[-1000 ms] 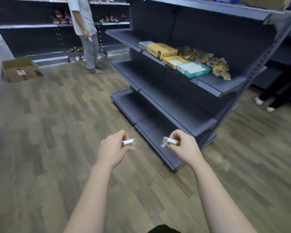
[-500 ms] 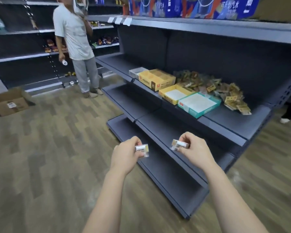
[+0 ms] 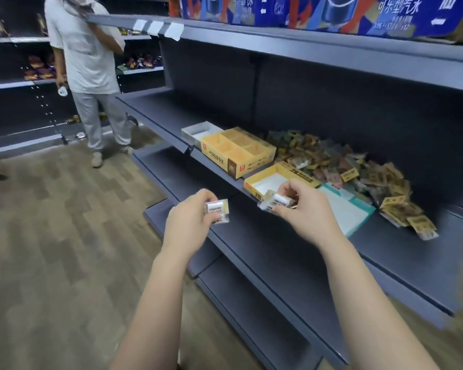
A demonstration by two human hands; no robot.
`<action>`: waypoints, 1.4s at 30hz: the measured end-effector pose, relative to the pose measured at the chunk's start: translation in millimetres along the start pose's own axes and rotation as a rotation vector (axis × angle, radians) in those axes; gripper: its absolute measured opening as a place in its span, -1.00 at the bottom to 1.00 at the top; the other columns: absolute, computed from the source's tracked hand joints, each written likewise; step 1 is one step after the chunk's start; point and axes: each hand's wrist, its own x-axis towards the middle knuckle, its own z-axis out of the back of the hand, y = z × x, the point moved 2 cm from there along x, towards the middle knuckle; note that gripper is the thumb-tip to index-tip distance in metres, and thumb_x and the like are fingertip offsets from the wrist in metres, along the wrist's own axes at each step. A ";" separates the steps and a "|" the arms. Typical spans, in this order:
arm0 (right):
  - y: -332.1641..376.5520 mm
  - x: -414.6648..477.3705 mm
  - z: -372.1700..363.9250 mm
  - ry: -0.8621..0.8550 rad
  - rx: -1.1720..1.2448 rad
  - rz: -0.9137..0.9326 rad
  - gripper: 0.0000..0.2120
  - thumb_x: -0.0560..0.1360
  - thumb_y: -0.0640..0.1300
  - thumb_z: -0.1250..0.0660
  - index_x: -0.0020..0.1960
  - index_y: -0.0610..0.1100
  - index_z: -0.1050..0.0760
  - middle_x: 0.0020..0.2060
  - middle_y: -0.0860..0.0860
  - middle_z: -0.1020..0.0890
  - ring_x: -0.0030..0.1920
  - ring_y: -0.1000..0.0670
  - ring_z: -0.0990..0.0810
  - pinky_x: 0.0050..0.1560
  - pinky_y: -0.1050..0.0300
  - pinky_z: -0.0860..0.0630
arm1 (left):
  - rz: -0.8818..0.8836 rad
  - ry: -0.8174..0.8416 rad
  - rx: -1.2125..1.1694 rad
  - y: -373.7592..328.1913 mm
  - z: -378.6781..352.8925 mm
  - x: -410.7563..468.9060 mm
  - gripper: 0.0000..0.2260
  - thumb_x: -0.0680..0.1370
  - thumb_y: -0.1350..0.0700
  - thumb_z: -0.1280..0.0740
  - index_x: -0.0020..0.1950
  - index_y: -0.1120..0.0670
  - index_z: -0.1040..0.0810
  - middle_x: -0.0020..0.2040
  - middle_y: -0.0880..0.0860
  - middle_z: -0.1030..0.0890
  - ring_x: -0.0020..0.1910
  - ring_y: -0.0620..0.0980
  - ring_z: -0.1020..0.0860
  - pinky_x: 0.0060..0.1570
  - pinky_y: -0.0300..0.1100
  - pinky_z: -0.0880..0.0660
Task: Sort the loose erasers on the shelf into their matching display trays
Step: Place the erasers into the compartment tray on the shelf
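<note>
1. Now, the left hand (image 3: 190, 222) pinches a wrapped eraser (image 3: 216, 210), at nine o'clock from the right hand (image 3: 305, 213).
2. That hand pinches a second eraser (image 3: 277, 201) before the yellow tray (image 3: 259, 175).
3. Loose erasers (image 3: 332, 161) heap at two o'clock.

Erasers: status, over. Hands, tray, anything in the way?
Left hand pinches one wrapped eraser. Right hand grips a second eraser, near the shallow yellow tray. Loose pile lies on the shelf. Nothing between hands and tray.

The right hand (image 3: 305, 213) now brings its wrapped eraser (image 3: 277, 202) up to the yellow tray (image 3: 251, 186) just beyond it; the left hand (image 3: 189, 221) follows beside it.
</note>
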 end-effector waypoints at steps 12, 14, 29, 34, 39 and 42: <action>15.5 143.0 -37.0 -0.273 -0.105 -0.221 -0.78 0.41 -0.12 -0.52 -0.10 -0.02 -0.48 -0.20 0.17 -0.58 -0.18 0.18 -0.51 -0.25 0.29 -0.37 | -0.267 0.090 -0.184 37.7 -1.3 213.8 -0.81 0.56 0.06 -0.37 0.16 -0.04 -0.52 -0.02 -0.09 -0.63 -0.07 -0.04 -0.55 -0.11 -0.14 -0.43; 18.1 162.3 -44.6 -0.310 -0.115 -0.265 -0.79 0.41 -0.13 -0.51 -0.07 -0.01 -0.50 -0.21 0.21 -0.56 -0.20 0.24 -0.50 -0.30 0.40 -0.32 | -0.313 0.139 -0.205 42.9 -4.7 241.4 -0.83 0.57 0.05 -0.37 0.15 -0.04 -0.52 -0.05 -0.11 -0.63 -0.09 -0.05 -0.56 -0.10 -0.12 -0.47; -3.2 229.5 -84.7 -0.141 -0.390 -0.525 -0.71 0.53 -0.03 -0.39 0.22 -0.07 -0.57 0.17 0.00 -0.63 0.16 -0.01 -0.57 0.01 0.22 -0.37 | -0.492 0.308 -0.330 57.2 -43.8 331.1 -0.84 0.56 0.03 -0.36 0.14 -0.07 -0.52 -0.04 -0.15 -0.62 -0.14 -0.10 -0.56 -0.11 -0.07 -0.52; -6.5 238.6 -93.5 -0.045 -0.425 -0.520 -0.81 0.60 -0.08 -0.29 0.11 -0.07 -0.65 0.08 0.02 -0.68 0.03 0.03 -0.59 0.14 0.14 -0.46 | -0.473 0.319 -0.366 61.9 -45.4 345.1 -0.84 0.56 0.05 -0.37 0.13 -0.09 -0.52 -0.02 -0.15 -0.62 -0.06 -0.12 -0.55 -0.08 -0.10 -0.51; -12.7 242.3 -96.9 -0.155 -0.474 -0.509 -0.88 0.55 -0.09 -0.36 -0.03 -0.04 -0.67 0.01 0.06 -0.67 0.05 -0.03 -0.58 0.27 -0.12 -0.43 | -0.475 0.337 -0.400 62.4 -49.1 351.6 -0.83 0.56 0.08 -0.37 0.14 -0.06 -0.53 -0.02 -0.12 -0.62 -0.07 -0.11 -0.56 -0.07 -0.09 -0.51; -16.2 243.1 -98.6 -0.166 -0.475 -0.523 -0.92 0.52 -0.08 -0.39 -0.03 -0.02 -0.66 0.01 0.07 -0.67 0.08 -0.07 -0.58 0.22 -0.12 -0.47 | -0.471 0.360 -0.422 61.5 -51.3 352.1 -0.83 0.56 0.09 -0.38 0.13 -0.05 -0.54 -0.02 -0.11 -0.62 -0.05 -0.12 -0.56 -0.07 -0.13 -0.51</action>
